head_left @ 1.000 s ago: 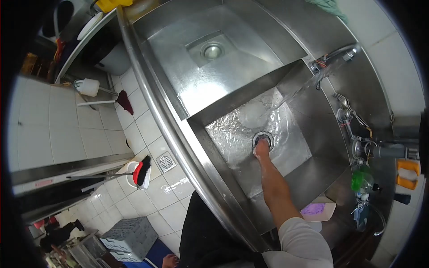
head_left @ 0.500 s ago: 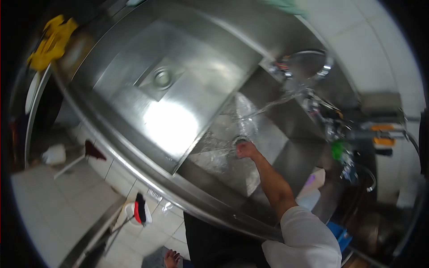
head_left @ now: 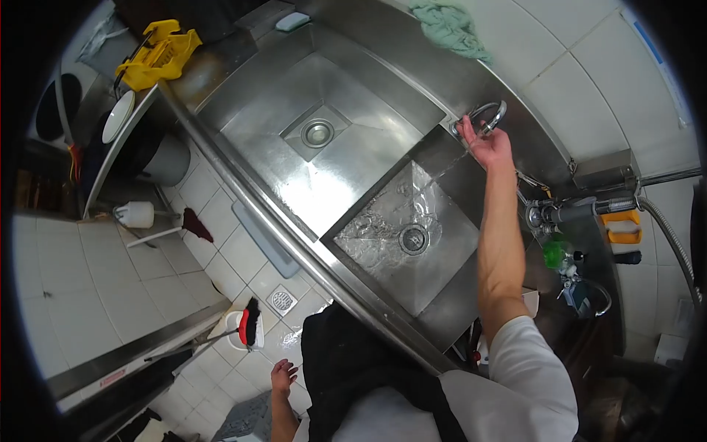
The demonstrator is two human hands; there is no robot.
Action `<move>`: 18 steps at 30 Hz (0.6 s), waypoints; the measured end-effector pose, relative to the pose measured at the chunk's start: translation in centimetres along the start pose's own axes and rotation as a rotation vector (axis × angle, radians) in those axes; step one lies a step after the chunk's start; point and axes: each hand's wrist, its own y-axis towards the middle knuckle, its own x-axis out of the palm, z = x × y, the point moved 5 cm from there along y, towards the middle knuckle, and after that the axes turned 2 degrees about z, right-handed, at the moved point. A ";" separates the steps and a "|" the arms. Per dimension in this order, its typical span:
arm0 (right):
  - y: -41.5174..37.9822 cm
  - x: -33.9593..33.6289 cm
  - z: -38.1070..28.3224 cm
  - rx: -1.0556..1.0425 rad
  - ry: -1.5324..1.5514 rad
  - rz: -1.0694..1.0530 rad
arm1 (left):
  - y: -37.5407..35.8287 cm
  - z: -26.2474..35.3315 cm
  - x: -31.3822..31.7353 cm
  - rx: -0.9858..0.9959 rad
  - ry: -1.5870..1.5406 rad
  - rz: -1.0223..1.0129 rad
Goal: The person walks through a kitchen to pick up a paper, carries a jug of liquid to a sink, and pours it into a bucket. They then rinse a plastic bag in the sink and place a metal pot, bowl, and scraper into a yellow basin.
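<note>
Right hand (head_left: 487, 144) up at the curved faucet spout (head_left: 488, 118) on the back ledge, fingers curled around the pipe. Left hand (head_left: 281, 377) hangs low at the person's side over the tiled floor (head_left: 132, 287), fingers loosely spread, holding nothing. Below the spout, the right sink basin (head_left: 449, 243) holds shallow rippling water around its drain (head_left: 413, 238); the left basin (head_left: 368, 140) lies just beside it. Green cloth (head_left: 449, 26) on the ledge, green soap bottle (head_left: 553, 254) right of the arm, yellow mop wringer (head_left: 158, 53) far left.

Faucet (head_left: 487, 116) overhangs open sink (head_left: 442, 272).
</note>
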 end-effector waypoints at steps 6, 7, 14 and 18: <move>-4.2 -3.9 15.1 -0.829 -1.089 0.112 | -1.6 -3.2 0.4 -0.072 -0.131 0.130; -4.6 -5.6 19.3 -1.005 -1.464 0.226 | -1.1 -2.4 0.9 -0.005 -0.147 0.146; -11.8 8.5 32.4 -1.160 -1.810 -0.459 | 1.5 28.0 7.6 0.679 -0.106 0.191; 3.0 9.5 36.2 -0.604 -2.303 -0.392 | -1.0 48.7 12.9 1.083 0.032 0.193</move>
